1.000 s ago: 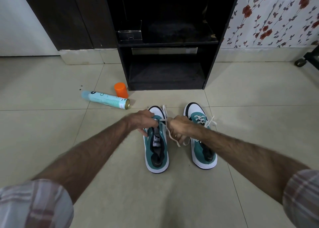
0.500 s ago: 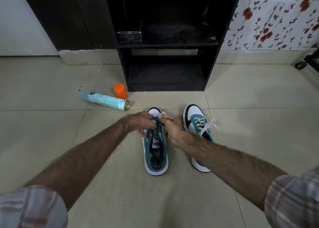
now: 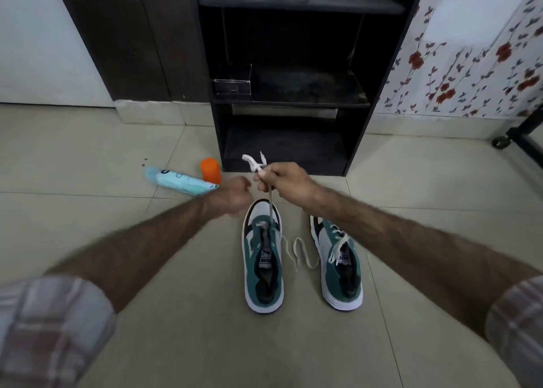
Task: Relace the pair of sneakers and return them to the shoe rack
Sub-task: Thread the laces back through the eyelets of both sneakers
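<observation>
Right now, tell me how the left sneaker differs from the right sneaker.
The left sneaker is laced only near the toe, one lace end pulled up by the right hand; the right sneaker looks fully laced and untouched. Both are teal and white, upright on the floor, toes toward the shoe rack.

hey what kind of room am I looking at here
Probably a home entryway or hall corner: a dark wooden shoe rack stands on the pale tiled floor, beside red-flowered wallpaper, with teal-and-white sneakers out front.
</observation>
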